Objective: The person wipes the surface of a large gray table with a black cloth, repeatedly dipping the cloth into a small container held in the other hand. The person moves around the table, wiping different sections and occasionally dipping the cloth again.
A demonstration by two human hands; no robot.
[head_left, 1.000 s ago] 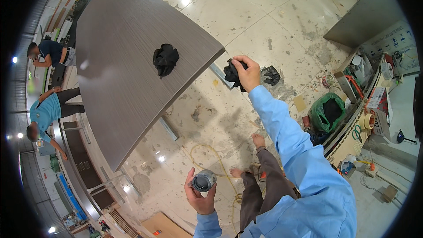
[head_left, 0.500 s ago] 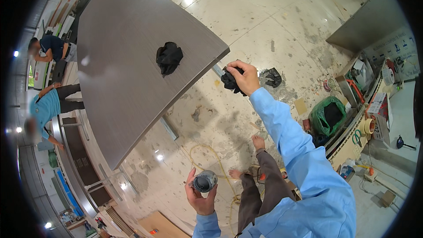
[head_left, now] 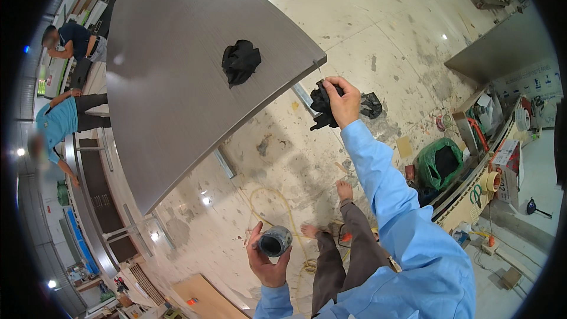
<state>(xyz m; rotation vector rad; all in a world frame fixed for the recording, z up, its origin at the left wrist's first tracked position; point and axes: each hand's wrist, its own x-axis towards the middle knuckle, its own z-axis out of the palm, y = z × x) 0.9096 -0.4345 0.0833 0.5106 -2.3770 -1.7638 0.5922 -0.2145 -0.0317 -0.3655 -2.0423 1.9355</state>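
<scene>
My left hand (head_left: 266,267) is wrapped round a small open jar (head_left: 284,234) with a dark inside, held upright low in the view. Out to the right, my right hand (head_left: 346,104) pinches a crumpled black cloth (head_left: 322,106), part of which hangs below the fingers. A thin dark stick-like piece (head_left: 318,69) shows between those fingers and the board's corner; I cannot make out its kind. The large grey-brown board (head_left: 177,94) lies raised off the floor, and another bunched black cloth (head_left: 240,62) rests on it near the right edge.
Metal support bars (head_left: 224,164) show under the board. A yellow hose (head_left: 254,198) curls by my feet. On the floor sit a black bag (head_left: 371,106) and a green bag (head_left: 434,168), beside a cluttered bench (head_left: 460,198). Two people (head_left: 62,121) stand beyond the board at left.
My right hand has shifted slightly right, and the thin piece now shows near the board's corner. The jar in my left hand has tilted a little. The view has moved slightly.
</scene>
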